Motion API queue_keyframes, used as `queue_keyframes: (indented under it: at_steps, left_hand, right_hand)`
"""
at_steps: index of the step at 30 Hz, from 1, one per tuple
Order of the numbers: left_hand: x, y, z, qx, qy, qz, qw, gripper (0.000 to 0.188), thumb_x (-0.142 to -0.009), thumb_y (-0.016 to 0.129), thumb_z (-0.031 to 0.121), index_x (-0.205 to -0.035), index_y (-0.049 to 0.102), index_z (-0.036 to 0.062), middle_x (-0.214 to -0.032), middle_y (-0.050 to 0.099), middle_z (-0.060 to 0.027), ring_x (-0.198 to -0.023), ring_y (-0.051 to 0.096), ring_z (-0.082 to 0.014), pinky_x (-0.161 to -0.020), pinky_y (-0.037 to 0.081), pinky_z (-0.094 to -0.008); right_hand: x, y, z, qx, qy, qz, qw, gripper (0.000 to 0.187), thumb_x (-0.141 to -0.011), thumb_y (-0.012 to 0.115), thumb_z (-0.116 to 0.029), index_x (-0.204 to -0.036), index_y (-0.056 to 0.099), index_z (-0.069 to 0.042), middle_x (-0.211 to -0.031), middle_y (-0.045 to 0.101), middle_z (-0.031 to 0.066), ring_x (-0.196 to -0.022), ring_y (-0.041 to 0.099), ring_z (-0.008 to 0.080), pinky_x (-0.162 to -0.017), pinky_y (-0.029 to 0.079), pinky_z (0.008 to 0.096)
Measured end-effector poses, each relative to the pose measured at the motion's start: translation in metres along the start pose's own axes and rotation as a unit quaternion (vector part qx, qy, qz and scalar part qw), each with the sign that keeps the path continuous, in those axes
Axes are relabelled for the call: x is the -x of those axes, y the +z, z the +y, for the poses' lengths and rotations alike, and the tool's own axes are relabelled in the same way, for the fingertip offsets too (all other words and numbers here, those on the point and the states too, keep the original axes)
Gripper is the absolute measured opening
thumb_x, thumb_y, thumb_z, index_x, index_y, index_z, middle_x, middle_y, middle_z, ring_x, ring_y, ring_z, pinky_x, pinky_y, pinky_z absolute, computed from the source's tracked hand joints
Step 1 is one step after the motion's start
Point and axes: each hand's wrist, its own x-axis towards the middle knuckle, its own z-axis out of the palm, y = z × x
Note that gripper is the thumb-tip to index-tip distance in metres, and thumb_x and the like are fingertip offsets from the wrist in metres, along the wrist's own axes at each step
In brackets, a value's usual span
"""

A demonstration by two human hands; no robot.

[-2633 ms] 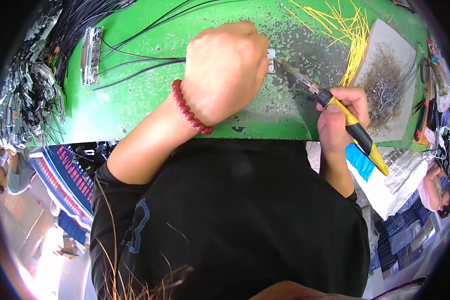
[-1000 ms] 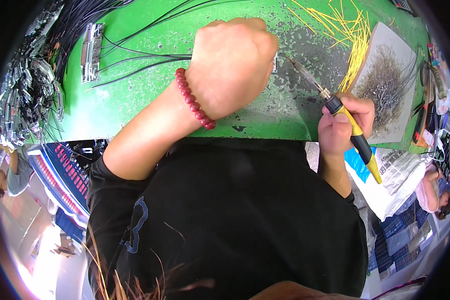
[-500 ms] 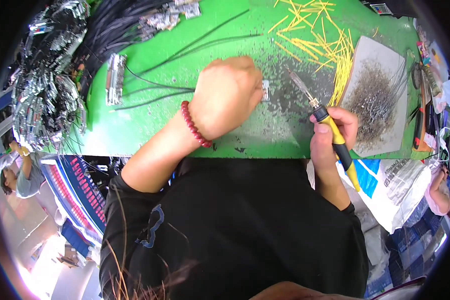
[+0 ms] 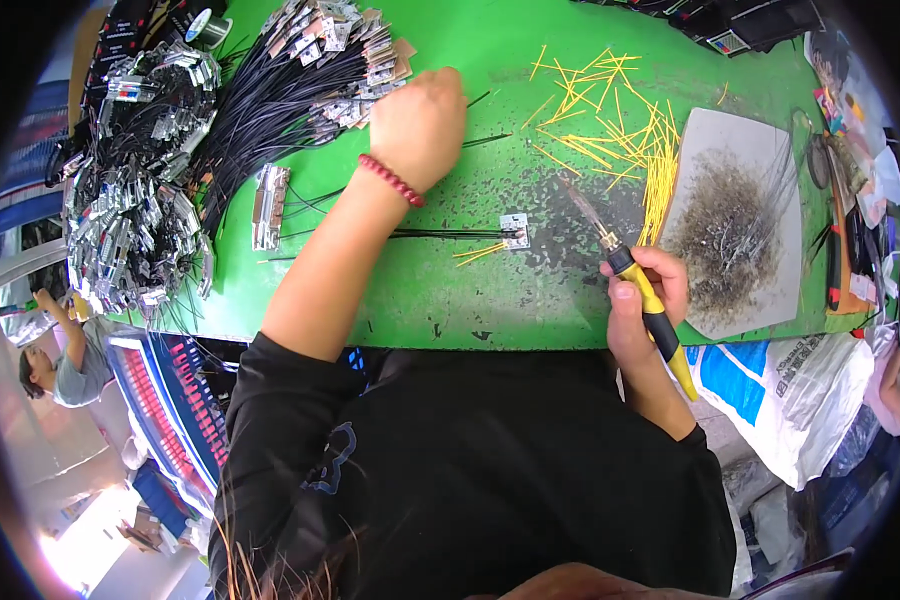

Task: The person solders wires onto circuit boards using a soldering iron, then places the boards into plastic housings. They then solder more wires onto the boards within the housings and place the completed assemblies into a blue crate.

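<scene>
One green tabletop beneath the left hand and right hand. Left of the former, a thick bundle of black wires. Right of the latter, a grey pad. Pinched between the right hand's thumb and fingers, a yellow-and-black soldering iron. Left hand knuckles-up, fingertips hidden, grip impossible to tell. Between both hands, touching neither, a small silvery connector board.
</scene>
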Motion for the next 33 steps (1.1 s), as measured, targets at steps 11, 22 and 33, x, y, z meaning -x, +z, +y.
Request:
queue_keyframes:
  at_steps: [11, 22, 33]
  left_hand:
    - [0.009, 0.003, -0.003, 0.022, 0.032, 0.011, 0.999, 0.017, -0.089, 0.054, 0.022, -0.091, 0.056, 0.0053, -0.089, 0.062, -0.0142, -0.079, 0.062, -0.0339, -0.066, 0.050, -0.0421]
    - [0.030, -0.003, 0.003, 0.163, 0.053, 0.007, 0.985, 0.015, -0.075, 0.066, 0.023, -0.080, 0.065, 0.0084, -0.087, 0.062, -0.0117, -0.076, 0.062, -0.0298, -0.066, 0.050, -0.0403]
    - [0.096, -0.050, 0.025, 0.273, 0.148, 0.067, 0.948, 0.012, -0.071, 0.069, 0.007, -0.076, 0.058, 0.0069, -0.072, 0.059, -0.0074, -0.073, 0.058, -0.0273, -0.061, 0.047, -0.0376]
  right_hand:
    - [-0.001, -0.003, 0.000, -0.002, -0.004, -0.016, 1.000, 0.037, -0.086, 0.066, -0.017, -0.112, 0.047, 0.001, -0.093, 0.060, 0.0108, -0.082, 0.060, 0.0139, -0.075, 0.048, 0.0259]
    - [-0.004, 0.003, 0.001, 0.012, -0.029, -0.031, 0.999, 0.032, -0.089, 0.060, -0.013, -0.116, 0.047, 0.000, -0.086, 0.063, 0.0115, -0.072, 0.058, 0.0106, -0.064, 0.046, 0.0225]
    - [-0.036, 0.051, -0.009, 0.081, -0.050, -0.126, 0.988, 0.038, -0.077, 0.069, 0.004, -0.112, 0.058, -0.005, -0.082, 0.065, 0.0067, -0.071, 0.062, 0.0096, -0.061, 0.049, 0.0217]
